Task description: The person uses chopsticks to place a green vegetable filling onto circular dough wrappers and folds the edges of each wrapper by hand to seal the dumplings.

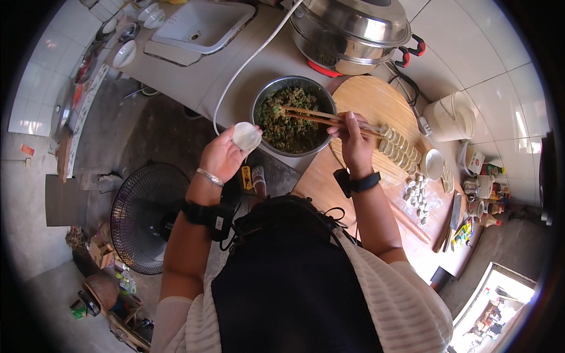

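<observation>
On the palm and fingers of my left hand (225, 152) lies a round dough wrapper (246, 136), flat and bare. My right hand (355, 141) grips a pair of wooden chopsticks (315, 115). Their tips are in a chopped green and brown filling (287, 128), inside a steel bowl (255, 103) at the counter's edge. Right of that bowl is a round slatted mat (375, 95), partly behind my right hand. Rows of folded dumplings (399, 149) sit on it. Small dough pieces (416, 194) lie beyond my right wrist, near a white bowl (431, 164).
A large steel steamer (353, 35) stands behind the filling bowl. A white cord (247, 61) crosses the counter near a sink (203, 26). To the right are a rolling pin (408, 220), a cleaver (455, 211) and a white bucket (450, 117). A black fan (148, 218) stands at left.
</observation>
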A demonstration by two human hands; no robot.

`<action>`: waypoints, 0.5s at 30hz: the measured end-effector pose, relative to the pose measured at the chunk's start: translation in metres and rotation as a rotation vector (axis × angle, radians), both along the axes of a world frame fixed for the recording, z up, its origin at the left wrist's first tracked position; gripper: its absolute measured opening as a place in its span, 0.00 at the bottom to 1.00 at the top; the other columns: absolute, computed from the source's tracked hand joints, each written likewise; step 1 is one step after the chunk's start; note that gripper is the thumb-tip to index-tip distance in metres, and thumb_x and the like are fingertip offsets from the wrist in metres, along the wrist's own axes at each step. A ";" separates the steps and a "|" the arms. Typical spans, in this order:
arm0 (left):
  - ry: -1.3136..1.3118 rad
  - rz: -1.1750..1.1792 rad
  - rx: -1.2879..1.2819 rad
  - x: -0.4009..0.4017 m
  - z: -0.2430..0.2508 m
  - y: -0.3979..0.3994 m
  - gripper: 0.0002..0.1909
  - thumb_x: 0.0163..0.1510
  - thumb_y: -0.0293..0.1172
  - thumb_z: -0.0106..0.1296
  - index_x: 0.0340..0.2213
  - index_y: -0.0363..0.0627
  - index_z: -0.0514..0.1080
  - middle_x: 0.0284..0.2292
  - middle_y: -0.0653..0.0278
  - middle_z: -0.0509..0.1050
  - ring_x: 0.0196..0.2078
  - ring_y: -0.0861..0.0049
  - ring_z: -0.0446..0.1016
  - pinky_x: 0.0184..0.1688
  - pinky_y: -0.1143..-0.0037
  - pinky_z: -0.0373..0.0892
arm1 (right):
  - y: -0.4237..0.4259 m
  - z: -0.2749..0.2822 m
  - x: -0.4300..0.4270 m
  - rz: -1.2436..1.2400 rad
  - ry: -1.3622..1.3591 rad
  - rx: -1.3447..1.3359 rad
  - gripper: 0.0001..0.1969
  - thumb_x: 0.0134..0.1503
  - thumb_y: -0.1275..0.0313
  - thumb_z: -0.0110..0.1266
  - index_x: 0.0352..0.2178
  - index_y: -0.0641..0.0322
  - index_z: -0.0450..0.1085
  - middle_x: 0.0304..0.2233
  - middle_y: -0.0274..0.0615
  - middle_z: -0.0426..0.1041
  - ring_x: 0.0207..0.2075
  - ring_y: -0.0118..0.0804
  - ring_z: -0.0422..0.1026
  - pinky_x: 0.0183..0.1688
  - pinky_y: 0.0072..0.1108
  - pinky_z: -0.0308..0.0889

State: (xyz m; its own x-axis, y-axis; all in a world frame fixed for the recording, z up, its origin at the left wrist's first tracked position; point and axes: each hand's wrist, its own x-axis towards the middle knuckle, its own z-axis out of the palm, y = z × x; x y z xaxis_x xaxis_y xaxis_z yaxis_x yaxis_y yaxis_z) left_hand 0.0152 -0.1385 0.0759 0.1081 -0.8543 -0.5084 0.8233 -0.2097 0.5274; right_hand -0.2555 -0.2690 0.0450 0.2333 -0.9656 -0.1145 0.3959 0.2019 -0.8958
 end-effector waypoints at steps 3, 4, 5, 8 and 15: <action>0.076 -0.033 -0.014 -0.013 0.005 -0.020 0.26 0.65 0.39 0.31 0.53 0.23 0.56 0.53 0.43 0.64 0.57 0.57 0.62 0.63 0.66 0.57 | 0.021 0.040 -0.004 0.043 0.131 -0.283 0.12 0.63 0.70 0.44 0.36 0.73 0.67 0.26 0.48 0.74 0.26 0.36 0.75 0.30 0.22 0.71; 0.121 -0.053 -0.052 -0.017 0.006 -0.026 0.28 0.65 0.41 0.31 0.53 0.23 0.55 0.53 0.43 0.63 0.58 0.58 0.62 0.63 0.66 0.56 | 0.030 0.050 -0.004 0.060 0.179 -0.418 0.10 0.62 0.72 0.46 0.34 0.72 0.68 0.26 0.47 0.74 0.26 0.37 0.75 0.31 0.22 0.71; 0.165 -0.072 -0.089 -0.021 0.008 -0.030 0.29 0.65 0.43 0.32 0.53 0.23 0.55 0.53 0.43 0.63 0.58 0.58 0.61 0.63 0.67 0.55 | 0.038 0.059 -0.003 0.076 0.226 -0.553 0.08 0.61 0.74 0.47 0.33 0.72 0.68 0.26 0.47 0.74 0.27 0.37 0.75 0.31 0.22 0.71; 0.151 -0.094 -0.116 -0.028 0.015 -0.039 0.31 0.65 0.46 0.31 0.53 0.23 0.56 0.53 0.43 0.64 0.58 0.60 0.62 0.63 0.68 0.55 | 0.048 0.076 -0.004 0.128 0.497 -1.087 0.03 0.53 0.79 0.55 0.27 0.70 0.72 0.30 0.48 0.76 0.33 0.43 0.77 0.35 0.25 0.73; 0.082 -0.171 -0.169 -0.035 0.024 -0.046 0.32 0.65 0.46 0.29 0.53 0.20 0.55 0.53 0.42 0.64 0.58 0.62 0.62 0.63 0.69 0.56 | 0.058 0.077 -0.011 0.235 0.670 -1.524 0.14 0.45 0.75 0.63 0.34 0.68 0.71 0.35 0.47 0.73 0.35 0.41 0.75 0.36 0.24 0.74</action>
